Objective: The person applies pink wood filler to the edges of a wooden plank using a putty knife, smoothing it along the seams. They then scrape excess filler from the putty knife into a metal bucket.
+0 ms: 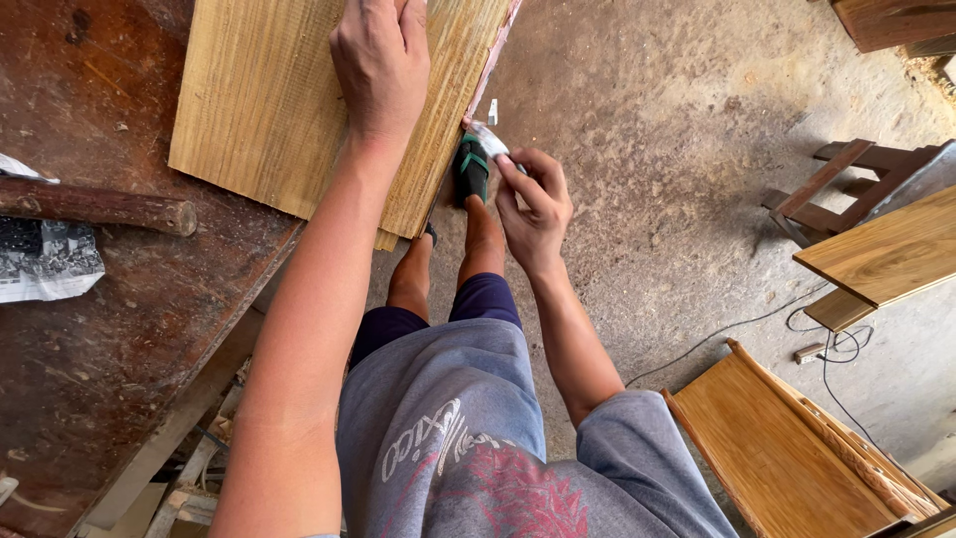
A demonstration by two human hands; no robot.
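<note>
Nearest the lens, bottom centre of the frame: grey printed T-shirt and dark blue shorts, with two bare forearms running up from them.

Grip, right hand, centre of frame: thumb and forefingers pinched shut on a small folded piece of grey-white sandpaper. The paper's tip lies against the pinkish right edge of the pale yellow sawn wooden plank, just above the foot in a green-strapped black sandal.

Grip, left hand, top centre: laid palm-down on the plank face, fingers spread flat, clasping nothing. It pins the board by pressure only.

Plank position: upper centre of frame, lying on the rust-brown workbench top, its right edge overhanging the bench toward the concrete floor.

My judgement on doing the edge rub well: keep the left palm bearing down close to the spot being worked so the overhanging board cannot chatter; hold the paper flat to the edge rather than on its corner; stroke along the grain, light and even. Risk: fingertips sliding onto the rough sawn edge.

Outward: a dark round log and crumpled newspaper at left; varnished orange-brown panels lower right; a black cable trailing on the floor.
</note>
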